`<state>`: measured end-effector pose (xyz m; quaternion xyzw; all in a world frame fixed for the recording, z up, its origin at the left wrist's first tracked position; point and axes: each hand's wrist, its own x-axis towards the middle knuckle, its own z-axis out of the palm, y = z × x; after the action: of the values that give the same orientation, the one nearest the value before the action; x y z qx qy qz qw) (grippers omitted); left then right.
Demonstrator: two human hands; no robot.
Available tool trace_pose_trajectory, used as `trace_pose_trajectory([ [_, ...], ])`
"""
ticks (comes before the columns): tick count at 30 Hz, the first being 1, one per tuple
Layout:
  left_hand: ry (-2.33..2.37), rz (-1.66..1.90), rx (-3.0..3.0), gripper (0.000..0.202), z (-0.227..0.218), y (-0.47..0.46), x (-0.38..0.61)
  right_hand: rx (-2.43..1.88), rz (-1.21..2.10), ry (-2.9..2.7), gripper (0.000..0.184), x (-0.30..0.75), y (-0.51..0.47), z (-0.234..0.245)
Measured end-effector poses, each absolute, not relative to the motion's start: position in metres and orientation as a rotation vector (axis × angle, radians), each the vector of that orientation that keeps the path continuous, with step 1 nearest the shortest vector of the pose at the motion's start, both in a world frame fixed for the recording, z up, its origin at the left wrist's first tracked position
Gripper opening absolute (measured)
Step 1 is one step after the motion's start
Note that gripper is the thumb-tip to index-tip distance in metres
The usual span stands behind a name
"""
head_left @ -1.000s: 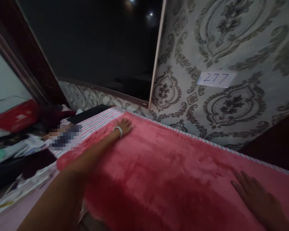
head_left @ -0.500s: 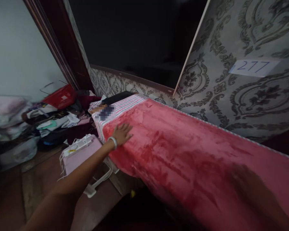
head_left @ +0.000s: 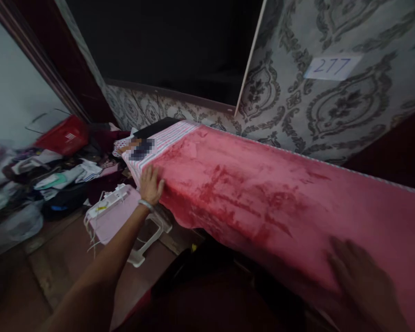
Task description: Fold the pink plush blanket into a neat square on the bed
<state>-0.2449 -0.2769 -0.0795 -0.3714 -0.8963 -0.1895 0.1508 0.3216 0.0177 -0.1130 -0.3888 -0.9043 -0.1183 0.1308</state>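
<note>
A red-pink plush blanket lies spread along a long surface by the wall, its front edge hanging down. My left hand rests flat, fingers spread, on the blanket's front left corner; a silver bracelet circles that wrist. At the lower right, my right hand lies on the blanket with its fingers stretched out, somewhat blurred and dim. Beyond my left hand, a striped cloth in pink, white and grey borders the blanket's left end.
Left on the floor stands a small pink-topped table with a white power strip. Behind it are heaped clothes and a red basket. A large dark screen and a paper marked 277 are on the patterned wall.
My left hand has slid toward the blanket's front left corner. My right hand has shifted along the blanket and shows more clearly. The view has turned slightly to the right.
</note>
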Motion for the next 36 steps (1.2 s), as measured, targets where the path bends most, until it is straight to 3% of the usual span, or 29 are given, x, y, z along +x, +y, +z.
trace_pose_trajectory([
  [6, -2.239, -0.307, -2.019, 0.062, -0.078, -0.210, -0.164, -1.100, -0.213, -2.710, 0.059, 0.238, -0.028, -0.092],
  [16, -2.623, -0.105, -1.483, 0.080, -0.059, -0.284, -0.224, -1.097, -0.230, -2.705, 0.057, 0.235, -0.033, -0.105],
  [19, -2.606, -0.073, -1.644, 0.080, -0.052, -0.265, -0.179, -1.111, -0.240, -2.702, 0.056, 0.232, -0.033, -0.104],
  [26, -2.019, -0.337, -2.465, 0.072, -0.053, -0.171, -0.032, -1.158, -0.227, -2.708, 0.054, 0.226, -0.035, -0.097],
  [31, -1.944, -0.327, -2.540, 0.069, -0.060, -0.133, 0.011, -1.204, -0.160, -2.733, 0.055, 0.222, -0.037, -0.088],
  [36, -2.029, -0.315, -2.418, 0.066, -0.072, -0.155, -0.002, -1.205, -0.109, -2.718, 0.055, 0.223, -0.038, -0.088],
])
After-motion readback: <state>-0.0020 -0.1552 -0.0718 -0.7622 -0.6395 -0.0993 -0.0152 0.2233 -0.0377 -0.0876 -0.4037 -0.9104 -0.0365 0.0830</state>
